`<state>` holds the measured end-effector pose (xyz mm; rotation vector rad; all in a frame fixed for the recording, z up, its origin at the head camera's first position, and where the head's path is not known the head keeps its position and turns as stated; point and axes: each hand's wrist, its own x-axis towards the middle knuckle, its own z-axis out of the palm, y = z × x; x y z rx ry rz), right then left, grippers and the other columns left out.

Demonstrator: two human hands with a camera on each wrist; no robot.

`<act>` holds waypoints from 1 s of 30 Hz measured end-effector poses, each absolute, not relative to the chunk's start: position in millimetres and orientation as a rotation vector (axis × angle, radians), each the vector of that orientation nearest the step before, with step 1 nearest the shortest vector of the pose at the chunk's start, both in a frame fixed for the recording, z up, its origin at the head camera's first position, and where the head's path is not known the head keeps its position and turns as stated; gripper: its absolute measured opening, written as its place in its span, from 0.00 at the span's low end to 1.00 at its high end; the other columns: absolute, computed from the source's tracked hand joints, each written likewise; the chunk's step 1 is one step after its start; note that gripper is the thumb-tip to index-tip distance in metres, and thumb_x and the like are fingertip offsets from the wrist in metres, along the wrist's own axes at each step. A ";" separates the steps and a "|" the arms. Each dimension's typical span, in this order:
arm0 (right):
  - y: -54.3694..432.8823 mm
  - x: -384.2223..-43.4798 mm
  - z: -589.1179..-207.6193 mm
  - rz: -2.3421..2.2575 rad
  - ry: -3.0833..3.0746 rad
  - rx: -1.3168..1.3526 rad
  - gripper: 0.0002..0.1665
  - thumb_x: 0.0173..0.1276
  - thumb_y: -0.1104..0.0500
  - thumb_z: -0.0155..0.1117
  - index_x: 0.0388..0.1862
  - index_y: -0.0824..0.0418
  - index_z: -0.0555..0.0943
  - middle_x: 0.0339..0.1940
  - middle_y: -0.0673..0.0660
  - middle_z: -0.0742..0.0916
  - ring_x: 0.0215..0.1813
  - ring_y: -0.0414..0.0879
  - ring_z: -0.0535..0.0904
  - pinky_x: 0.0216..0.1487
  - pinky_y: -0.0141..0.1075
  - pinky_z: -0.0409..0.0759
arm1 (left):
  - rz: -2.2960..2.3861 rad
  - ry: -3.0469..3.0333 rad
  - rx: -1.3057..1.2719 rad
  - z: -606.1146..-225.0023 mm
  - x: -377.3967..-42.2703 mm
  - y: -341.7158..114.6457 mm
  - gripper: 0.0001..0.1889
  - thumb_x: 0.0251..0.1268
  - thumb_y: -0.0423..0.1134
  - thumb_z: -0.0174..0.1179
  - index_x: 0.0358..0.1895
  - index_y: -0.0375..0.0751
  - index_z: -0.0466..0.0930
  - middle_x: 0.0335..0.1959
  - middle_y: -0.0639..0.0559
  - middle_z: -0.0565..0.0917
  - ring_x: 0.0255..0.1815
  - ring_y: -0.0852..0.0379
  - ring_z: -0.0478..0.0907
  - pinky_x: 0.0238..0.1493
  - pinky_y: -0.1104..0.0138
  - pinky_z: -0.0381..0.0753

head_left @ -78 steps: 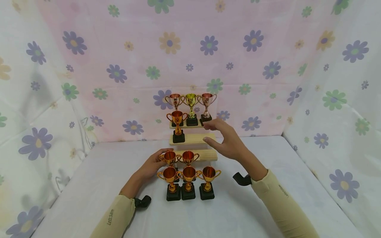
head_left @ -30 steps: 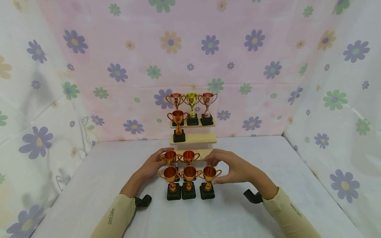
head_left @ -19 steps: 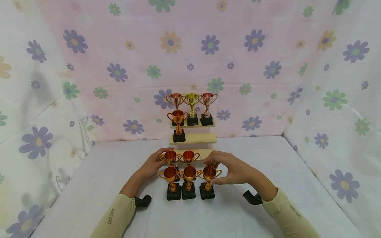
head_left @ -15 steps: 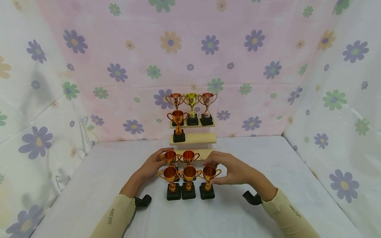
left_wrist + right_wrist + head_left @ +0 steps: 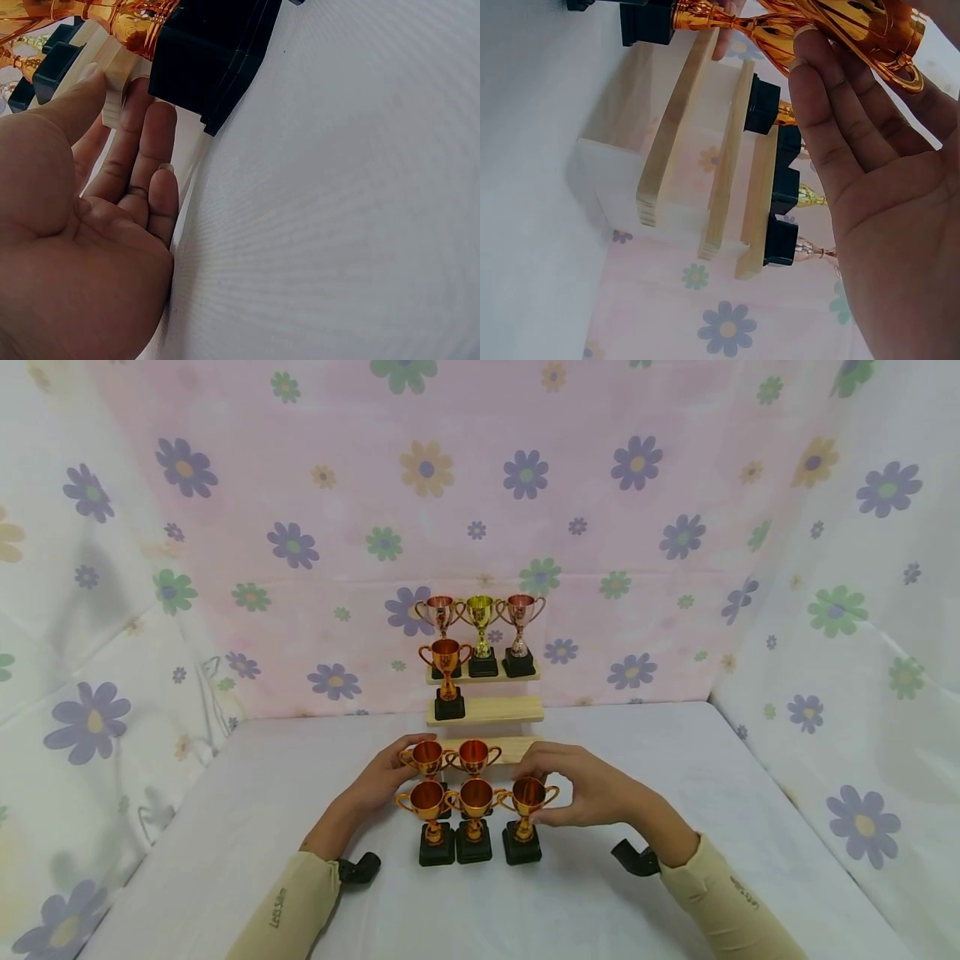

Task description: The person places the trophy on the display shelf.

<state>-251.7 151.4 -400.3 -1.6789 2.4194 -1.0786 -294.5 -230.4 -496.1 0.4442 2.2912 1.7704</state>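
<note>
My right hand (image 5: 588, 789) holds the front-right trophy (image 5: 522, 845), an orange-gold cup with two handles on a black square base. In the right wrist view, the fingertips lie on this trophy's cup (image 5: 866, 30). My left hand (image 5: 381, 778) grips the left end of the lowest board of a stepped wooden stand (image 5: 517, 748). The left wrist view shows the thumb over the board (image 5: 116, 64) and the fingers beneath it. Two more trophies (image 5: 476, 842) stand in the front row. Behind them are two others (image 5: 474, 757), their bases partly hidden.
On the middle board (image 5: 504, 710) one orange-gold trophy (image 5: 447, 660) stands at the left. The top board carries a yellow-gold trophy (image 5: 483, 635) between two rose-coloured ones. A white cloth covers the table (image 5: 622, 910); flowered sheets (image 5: 480, 460) hang behind and at both sides.
My right hand has come down from beside the upper boards to the front-right trophy and closed around it. My left hand has stayed at the lowest board.
</note>
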 end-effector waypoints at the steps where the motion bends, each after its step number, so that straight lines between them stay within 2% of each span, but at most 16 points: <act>1: 152.0 -252.0 -400.0 -1.082 2.419 -1.682 0.30 0.66 0.55 0.81 0.65 0.47 0.81 0.55 0.44 0.84 0.50 0.38 0.80 0.50 0.39 0.85 | 1.765 2.296 0.444 -495.9 -294.4 -230.2 0.29 0.82 0.30 0.53 0.81 0.49 0.66 0.65 0.43 0.84 0.67 0.46 0.80 0.78 0.40 0.63; 6: 154.3 -252.6 -397.4 -1.089 2.419 -1.735 0.27 0.69 0.55 0.78 0.65 0.49 0.81 0.55 0.46 0.84 0.49 0.38 0.80 0.49 0.37 0.85 | 1.758 2.304 0.444 -494.9 -294.2 -230.1 0.29 0.82 0.30 0.53 0.81 0.48 0.65 0.66 0.43 0.83 0.69 0.44 0.79 0.78 0.38 0.61; 19: 160.3 -251.8 -384.6 -1.147 2.470 -1.713 0.29 0.67 0.57 0.79 0.66 0.50 0.82 0.56 0.46 0.85 0.49 0.39 0.81 0.47 0.38 0.86 | 1.750 2.311 0.445 -496.3 -294.7 -230.2 0.29 0.82 0.30 0.53 0.81 0.49 0.66 0.65 0.43 0.84 0.69 0.45 0.79 0.78 0.39 0.61; 30: 163.9 -255.4 -375.6 -1.187 2.514 -1.745 0.31 0.67 0.60 0.78 0.69 0.51 0.81 0.60 0.49 0.84 0.53 0.41 0.82 0.50 0.39 0.87 | 1.761 2.305 0.444 -496.8 -294.9 -230.6 0.29 0.81 0.29 0.53 0.80 0.49 0.67 0.65 0.43 0.84 0.66 0.47 0.80 0.77 0.40 0.64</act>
